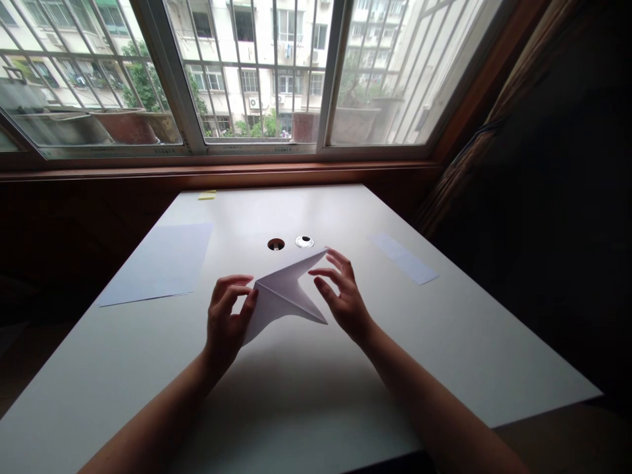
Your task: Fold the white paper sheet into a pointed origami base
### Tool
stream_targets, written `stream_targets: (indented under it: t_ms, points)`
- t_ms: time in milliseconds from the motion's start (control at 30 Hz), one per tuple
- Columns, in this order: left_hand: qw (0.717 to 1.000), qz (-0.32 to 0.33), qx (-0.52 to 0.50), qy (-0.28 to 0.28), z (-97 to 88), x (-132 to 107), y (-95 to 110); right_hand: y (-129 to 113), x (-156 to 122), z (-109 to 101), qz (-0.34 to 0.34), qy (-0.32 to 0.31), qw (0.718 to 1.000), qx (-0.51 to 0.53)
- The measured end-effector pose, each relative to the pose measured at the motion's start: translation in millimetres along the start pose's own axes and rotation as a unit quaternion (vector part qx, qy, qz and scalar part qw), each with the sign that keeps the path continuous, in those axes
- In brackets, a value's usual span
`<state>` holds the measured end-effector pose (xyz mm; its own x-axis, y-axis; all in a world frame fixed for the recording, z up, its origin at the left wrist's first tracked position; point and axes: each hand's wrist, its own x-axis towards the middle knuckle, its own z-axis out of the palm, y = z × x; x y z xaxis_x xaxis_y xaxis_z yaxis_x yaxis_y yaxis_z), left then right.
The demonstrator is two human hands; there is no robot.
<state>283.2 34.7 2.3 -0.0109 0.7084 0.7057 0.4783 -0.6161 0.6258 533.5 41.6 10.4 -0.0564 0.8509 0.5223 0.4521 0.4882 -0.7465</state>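
Note:
A sheet of white paper (284, 293), creased and partly folded with several pointed corners, is held up above the table. My left hand (227, 316) pinches it at its left side between thumb and fingers. On the other side, my right hand (345, 296) has its fingers spread and curved around the paper's right side. One of its fingertips is close to the upper right corner; whether it touches there I cannot tell. The lower right point of the paper sticks out below my right thumb, free of the hand.
A white table (306, 395) lies below. Flat paper sheets (158, 263) rest on its left, a paper strip (405, 257) on its right. Toward the back are a round hole (276, 244), a round cover (305, 241) and a yellow sticky note (207, 195). Behind stands a barred window (257, 72).

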Motion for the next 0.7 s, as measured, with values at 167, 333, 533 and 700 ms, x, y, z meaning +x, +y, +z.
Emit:
stream_targets:
  t_ms: [167, 333, 533, 700]
  points:
    - [0.959, -0.205, -0.194, 0.019, 1.0, 2.2, -5.8, 12.4, 1.0, -1.2, 0.085, -0.002, 0.984, 0.155]
    - [0.831, -0.400, -0.387, -0.010, 0.9, 4.9, -12.2, 12.4, -3.7, 7.5, 0.109, -0.050, 0.976, 0.180]
    - [0.780, -0.454, -0.412, -0.129, 2.4, 2.2, -10.5, 15.0, -3.2, 14.2, 0.152, -0.083, 0.963, 0.207]
    - [0.751, -0.489, -0.396, -0.202, 5.5, 1.2, -14.5, 13.8, -0.1, 9.5, 0.207, -0.110, 0.934, 0.269]
